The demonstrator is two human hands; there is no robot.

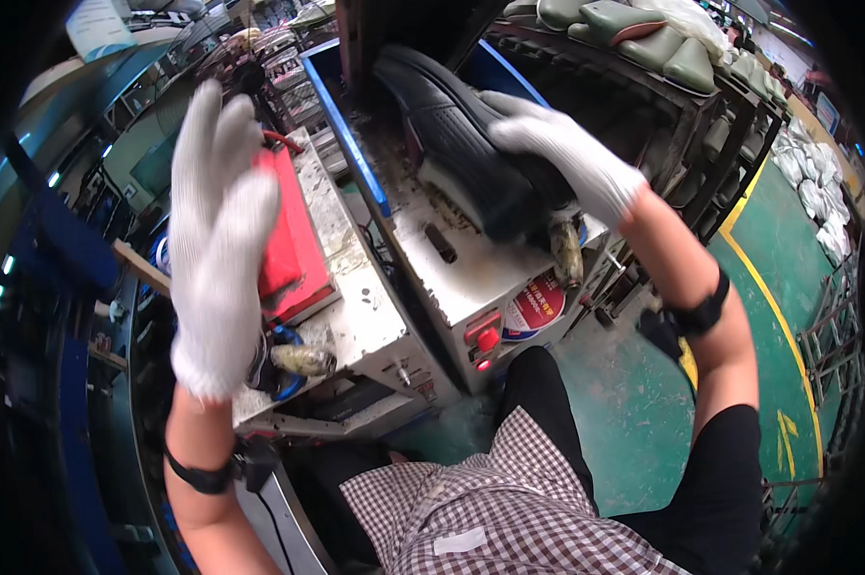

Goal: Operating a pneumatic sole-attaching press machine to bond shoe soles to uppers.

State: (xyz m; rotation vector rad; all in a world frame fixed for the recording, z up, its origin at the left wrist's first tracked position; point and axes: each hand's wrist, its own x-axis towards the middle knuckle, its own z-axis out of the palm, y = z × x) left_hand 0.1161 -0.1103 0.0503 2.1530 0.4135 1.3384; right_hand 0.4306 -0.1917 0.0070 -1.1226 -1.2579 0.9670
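My right hand (pixel 568 153), in a white knit glove, grips a black shoe (pixel 461 134) that lies sole-up on a grey metal machine (pixel 471 278). My left hand (pixel 219 240), also gloved, is raised flat with fingers apart, holding nothing, in front of a red pad (pixel 293 249) on the machine's left part. Both wrists wear black bands.
A red knob and buttons (pixel 485 335) sit on the machine's front. Green shoe lasts (pixel 643 34) fill a rack at the upper right. White bundles (pixel 811 182) lie on the green floor with a yellow line (pixel 768 297). A blue tray edge (pixel 351 144) runs behind the machine.
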